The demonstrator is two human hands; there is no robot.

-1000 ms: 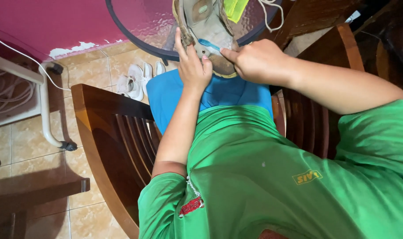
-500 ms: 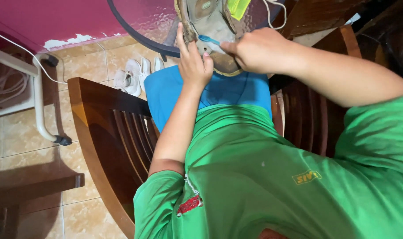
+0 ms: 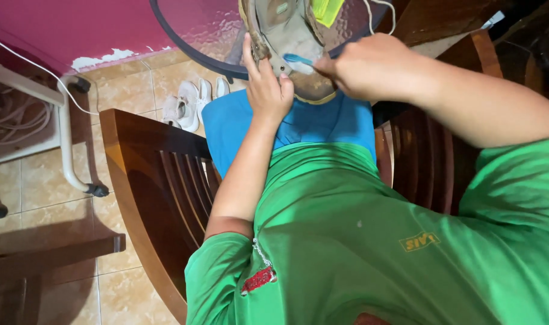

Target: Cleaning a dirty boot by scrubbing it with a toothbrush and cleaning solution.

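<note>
Gripping the worn tan shoe (image 3: pixel 292 54) along its near edge, your left hand (image 3: pixel 265 90) has its fingers stretched up the side and its thumb pressed on the sole. Your right hand (image 3: pixel 371 66) is curled tight around a small blue-handled brush (image 3: pixel 298 60), whose tip touches the sole just beside your left fingertips. You hold the shoe above your lap, over the dark rim of the round glass table (image 3: pixel 190 42), which cuts in close behind it. Blue shorts (image 3: pixel 238 126) lie right under your wrists. Wooden chair (image 3: pixel 160 180) slats crowd your left elbow, and more dark wood hems in the right. Open tile floor (image 3: pixel 124 96) lies to the left, with a pair of white shoes (image 3: pixel 187 105) near the table's rim.
</note>
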